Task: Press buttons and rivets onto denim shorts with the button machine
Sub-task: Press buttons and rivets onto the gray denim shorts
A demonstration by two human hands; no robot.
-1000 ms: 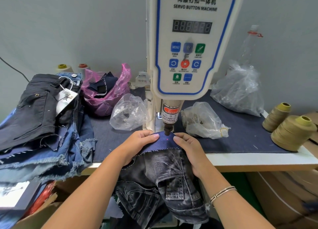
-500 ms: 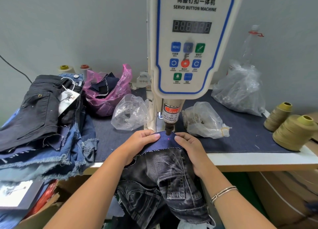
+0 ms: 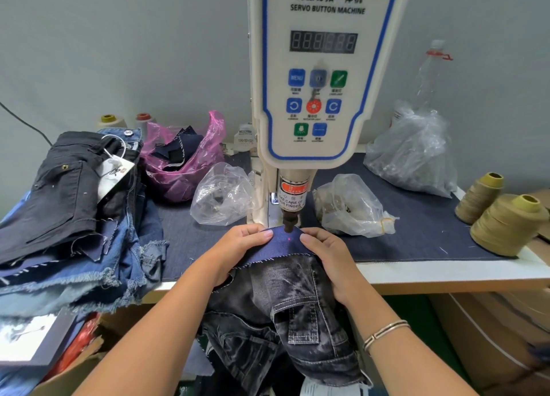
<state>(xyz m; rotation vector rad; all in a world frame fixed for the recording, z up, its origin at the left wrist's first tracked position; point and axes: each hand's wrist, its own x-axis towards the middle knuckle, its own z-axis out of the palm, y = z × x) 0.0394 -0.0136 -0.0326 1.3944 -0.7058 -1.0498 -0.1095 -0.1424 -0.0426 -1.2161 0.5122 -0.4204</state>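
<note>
Denim shorts (image 3: 285, 315), dark grey and washed, draped over the near edge of the bench (image 3: 446, 273), most of the fabric hanging below it. Folded blue inner edge of the shorts spread flat beneath the punch (image 3: 289, 223) of the button machine (image 3: 321, 68), a red laser dot (image 3: 289, 239) glowing on the cloth just near of the punch tip. Left hand (image 3: 238, 246) curled over the fabric on the left of the punch, thumb on top, pinching the folded edge. Right hand (image 3: 327, 258) on the right side, thumb flat on the blue cloth, fingers wrapped round the denim below, gripping it; silver bracelet (image 3: 385, 331) on that wrist. Thumbs close together, apart, dot between them.

On the blue cloth covering the bench: clear plastic bag (image 3: 221, 196) just left of the machine column, another clear bag (image 3: 351, 206) just right of it, larger crumpled bag (image 3: 412, 154) far right, with an empty plastic bottle (image 3: 428, 74) behind. Pink bag (image 3: 186, 163) holding dark fabric scraps at far left. Stack of black and blue denim garments (image 3: 74, 217) piled on the left, frayed hems overhanging the bench edge. Two olive thread cones (image 3: 506, 223) at the right end, touching or nearly so.
</note>
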